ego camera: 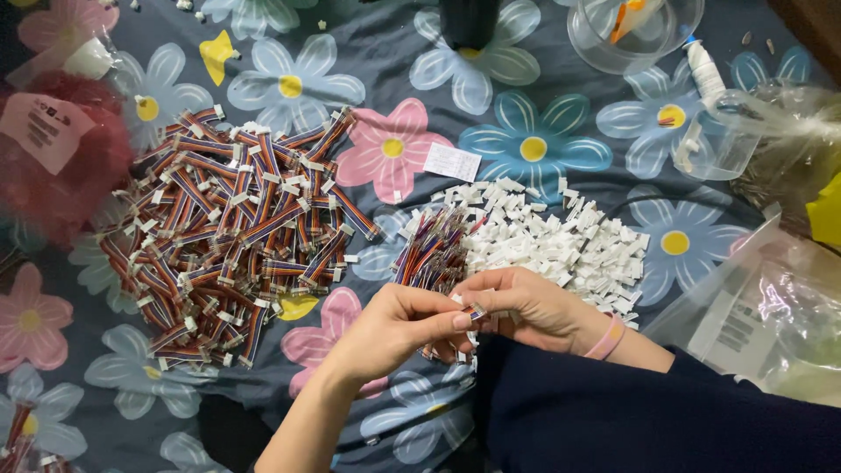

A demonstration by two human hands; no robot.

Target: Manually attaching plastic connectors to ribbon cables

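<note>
Cable (476, 312) | pinched between left hand (394, 328) and right hand (534, 308) fingertips | just below connector pile (561, 241)

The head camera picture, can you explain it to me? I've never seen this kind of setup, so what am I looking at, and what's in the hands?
This is one picture from a camera worn on a person's head, looking down at their own two bare hands over a flowered cloth. The left hand and right hand meet in the middle, pinching a small striped wire piece with a white plug between the fingertips. To the left lies a big heap of rainbow ribbon cables with white ends. Ahead of the hands sit a bundle of loose wires and a pile of white plastic connectors. Clear plastic bags lie at the right.
</note>
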